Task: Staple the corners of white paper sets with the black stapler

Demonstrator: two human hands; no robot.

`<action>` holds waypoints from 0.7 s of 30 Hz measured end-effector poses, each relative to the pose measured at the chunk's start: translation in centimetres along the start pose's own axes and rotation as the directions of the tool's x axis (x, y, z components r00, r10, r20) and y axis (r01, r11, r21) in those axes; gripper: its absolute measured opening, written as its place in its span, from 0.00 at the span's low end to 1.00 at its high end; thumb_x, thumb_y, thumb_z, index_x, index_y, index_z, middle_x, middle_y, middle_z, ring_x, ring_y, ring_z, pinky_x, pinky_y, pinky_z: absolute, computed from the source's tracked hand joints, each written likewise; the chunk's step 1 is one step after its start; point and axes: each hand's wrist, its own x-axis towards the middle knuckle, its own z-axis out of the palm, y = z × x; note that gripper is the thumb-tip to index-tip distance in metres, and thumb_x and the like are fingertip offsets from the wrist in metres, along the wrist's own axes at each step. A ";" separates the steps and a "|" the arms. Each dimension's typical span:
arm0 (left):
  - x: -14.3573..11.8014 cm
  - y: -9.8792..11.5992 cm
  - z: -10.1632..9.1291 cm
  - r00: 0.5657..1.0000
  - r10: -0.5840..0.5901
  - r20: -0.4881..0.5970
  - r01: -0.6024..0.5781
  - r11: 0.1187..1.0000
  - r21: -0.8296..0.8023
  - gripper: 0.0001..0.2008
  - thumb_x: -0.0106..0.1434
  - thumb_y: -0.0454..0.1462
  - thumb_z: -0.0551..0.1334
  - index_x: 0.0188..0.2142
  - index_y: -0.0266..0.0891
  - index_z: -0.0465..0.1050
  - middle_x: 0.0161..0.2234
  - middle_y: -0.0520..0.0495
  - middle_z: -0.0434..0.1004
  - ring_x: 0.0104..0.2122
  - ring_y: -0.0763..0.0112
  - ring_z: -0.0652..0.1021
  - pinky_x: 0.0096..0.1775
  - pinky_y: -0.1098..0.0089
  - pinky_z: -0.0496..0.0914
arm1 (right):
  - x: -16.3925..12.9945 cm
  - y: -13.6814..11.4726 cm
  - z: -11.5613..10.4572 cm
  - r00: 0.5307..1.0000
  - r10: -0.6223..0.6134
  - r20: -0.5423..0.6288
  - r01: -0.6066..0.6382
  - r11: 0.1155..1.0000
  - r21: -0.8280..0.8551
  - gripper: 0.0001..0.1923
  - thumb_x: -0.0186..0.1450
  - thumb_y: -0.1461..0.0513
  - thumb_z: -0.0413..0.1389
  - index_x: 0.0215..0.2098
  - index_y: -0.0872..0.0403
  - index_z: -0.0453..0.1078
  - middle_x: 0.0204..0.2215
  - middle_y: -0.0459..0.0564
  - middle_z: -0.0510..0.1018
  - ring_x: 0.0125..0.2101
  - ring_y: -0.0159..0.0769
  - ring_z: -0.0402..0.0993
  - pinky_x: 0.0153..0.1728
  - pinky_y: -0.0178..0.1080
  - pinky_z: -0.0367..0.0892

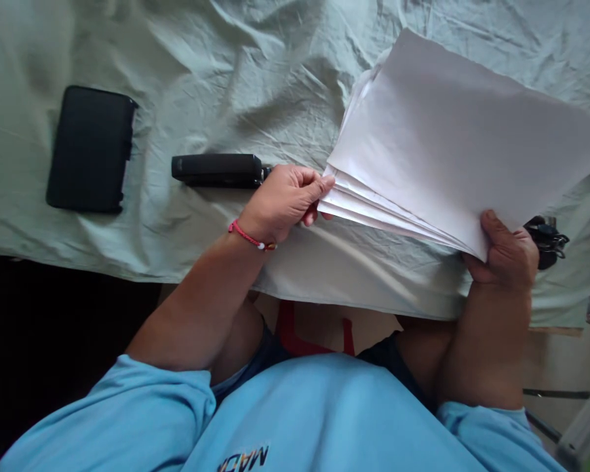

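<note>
A stack of white paper sheets (pixel 442 131) is held tilted over the cloth, its edges fanned a little apart along the near side. My left hand (pixel 290 196), with a red braided bracelet at the wrist, pinches the near left corner of the sheets between thumb and fingers. At the near right corner, my right hand (pixel 506 252) grips the stack with its thumb on top and its fingers underneath, mostly hidden. Just left of my left hand lies a slim black box-shaped object (pixel 216 170), whose right end is partly covered by that hand.
A pale green wrinkled cloth (pixel 201 78) covers the table. A black flat case (pixel 91 151) lies at the left. Beside my right hand is a small dark object (pixel 548 242), perhaps folded glasses or keys. The table's near edge runs just above my lap.
</note>
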 end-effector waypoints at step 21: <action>0.6 -0.9 0.1 0.997 0.031 -0.077 -0.049 0.967 -0.250 0.18 0.78 0.38 0.62 0.28 0.39 0.70 0.23 0.54 0.68 0.22 0.78 0.70 0.24 0.77 0.64 | -0.1 -0.1 -0.4 1.000 -0.011 0.011 0.012 0.998 -0.055 0.31 0.38 0.54 0.80 0.38 0.57 0.81 0.38 0.49 0.85 0.30 0.31 0.80 0.29 0.32 0.79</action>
